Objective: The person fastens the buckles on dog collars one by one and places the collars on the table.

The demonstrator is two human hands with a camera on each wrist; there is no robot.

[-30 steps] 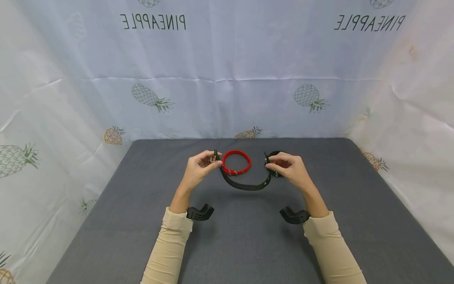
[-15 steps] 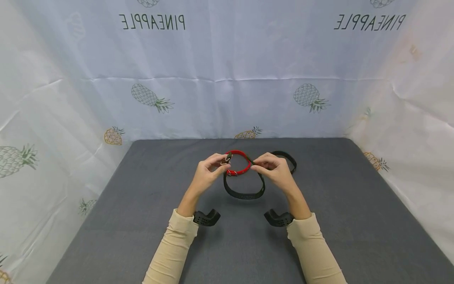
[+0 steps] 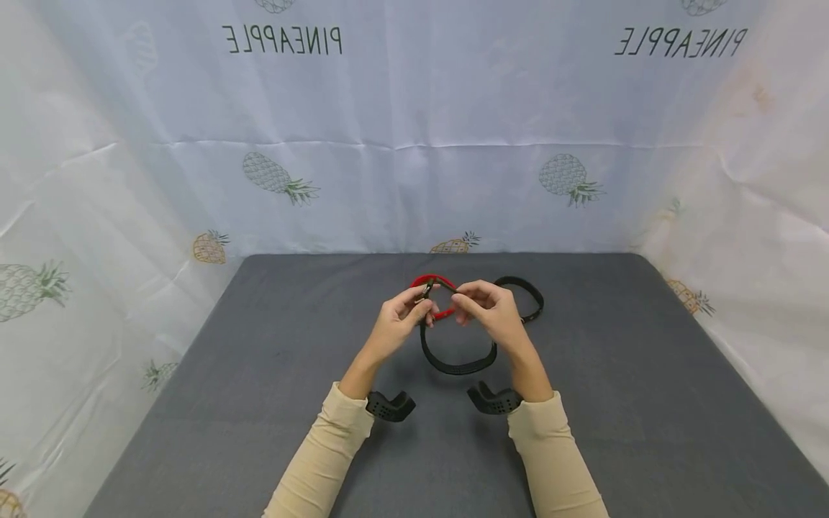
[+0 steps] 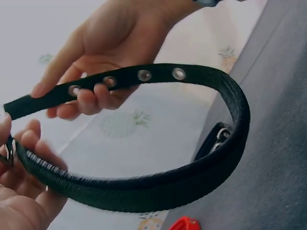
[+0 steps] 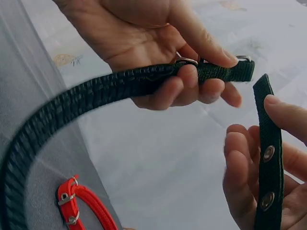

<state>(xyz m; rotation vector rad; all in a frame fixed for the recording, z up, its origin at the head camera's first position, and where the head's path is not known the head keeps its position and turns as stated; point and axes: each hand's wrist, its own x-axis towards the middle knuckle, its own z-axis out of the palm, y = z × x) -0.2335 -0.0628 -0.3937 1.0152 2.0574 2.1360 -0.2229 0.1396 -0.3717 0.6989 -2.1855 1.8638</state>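
Landmark: red strap [image 3: 430, 278], a ring lying on the grey surface [image 3: 622, 403], partly covered from the head view by both hands. Dark green strap [image 3: 458, 370] is up in the air, sagging in a loop on the red strap's near side, between the hands. Left hand [image 3: 391, 327], at the red strap's near left, pinches the buckle end; metal buckle [image 5: 244, 58] sits by the thumb tip. Right hand [image 3: 495, 314], at the red strap's right, pinches the free end, which has metal eyelets [image 4: 144, 75]. Ends are just beside each other, gap visible, buckle not fastened. Black strap [image 3: 540, 296], another ring, lies on the surface right of the red strap, beyond the right hand. Pineapple-print curtain [image 3: 414, 194] hangs behind the red strap.
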